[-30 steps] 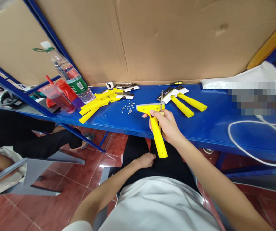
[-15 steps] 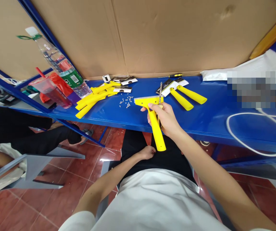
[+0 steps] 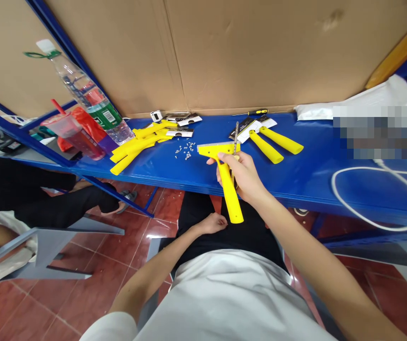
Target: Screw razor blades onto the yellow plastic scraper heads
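A yellow scraper (image 3: 232, 199) with a wide head and a clear strip along its top edge is gripped in my right hand (image 3: 248, 177). The thumb presses on the scraper's neck, and the handle hangs down toward my lap. From the same hand a thin metal shaft (image 3: 236, 131) sticks up behind the scraper head; its lower part is mostly hidden by the fingers. My left hand (image 3: 213, 223) rests on my lap with curled fingers, and whether anything is inside cannot be seen. Small screws and nuts (image 3: 188, 150) lie scattered left of the scraper.
On the blue table (image 3: 154, 166) lie a pile of yellow scraper parts (image 3: 143, 142), two yellow handles (image 3: 281, 140), printed cards (image 3: 244, 129) and a screwdriver (image 3: 258, 112). A bottle (image 3: 104, 113) and cup (image 3: 86, 137) stand left; a white cable (image 3: 334, 189) loops right. A person sits at left.
My left hand has shifted slightly left on my lap, its curled fingers turned more upward. The right hand and scraper hold almost the same place.
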The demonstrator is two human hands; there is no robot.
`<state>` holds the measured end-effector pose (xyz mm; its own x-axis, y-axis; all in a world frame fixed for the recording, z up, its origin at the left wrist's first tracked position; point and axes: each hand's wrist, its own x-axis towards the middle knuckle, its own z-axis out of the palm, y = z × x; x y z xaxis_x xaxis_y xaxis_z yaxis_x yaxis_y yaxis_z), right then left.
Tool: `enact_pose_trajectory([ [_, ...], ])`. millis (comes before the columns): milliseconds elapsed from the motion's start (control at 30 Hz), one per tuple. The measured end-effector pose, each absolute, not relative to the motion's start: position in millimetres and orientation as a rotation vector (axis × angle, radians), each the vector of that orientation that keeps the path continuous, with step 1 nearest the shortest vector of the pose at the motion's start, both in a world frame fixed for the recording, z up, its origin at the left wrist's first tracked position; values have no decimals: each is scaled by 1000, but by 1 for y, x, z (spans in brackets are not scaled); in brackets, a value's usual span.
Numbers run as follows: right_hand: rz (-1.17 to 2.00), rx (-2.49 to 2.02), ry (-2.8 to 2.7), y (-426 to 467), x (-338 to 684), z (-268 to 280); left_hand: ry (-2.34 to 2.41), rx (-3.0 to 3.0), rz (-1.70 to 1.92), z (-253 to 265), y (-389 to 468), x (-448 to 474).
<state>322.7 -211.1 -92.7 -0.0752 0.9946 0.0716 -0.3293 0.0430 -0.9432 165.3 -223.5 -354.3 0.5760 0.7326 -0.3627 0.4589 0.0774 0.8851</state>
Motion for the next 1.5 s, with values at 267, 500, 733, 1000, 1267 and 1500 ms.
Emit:
enact_pose_trajectory([
  [267,1357,-824,-1047,-210,322,-94,912,1341,377,-311,-212,157],
  [500,1371,-834,-1028,-210,321,-93,556,1578,35,-181,-221,118],
  [733,1383,-864,-1021,-210,320,-95,579,1939,940,-54,-241,96],
  [1000,1409,-925,-980,-209,320,-93,956,2497,1441,-65,-170,122],
  [1267,1436,-909,-982,-205,321,-98,1105,3016,1126,-63,-181,125],
  [1500,1475,-905,-911,-205,322,-95,1010,3014,1171,-71,-183,120],
])
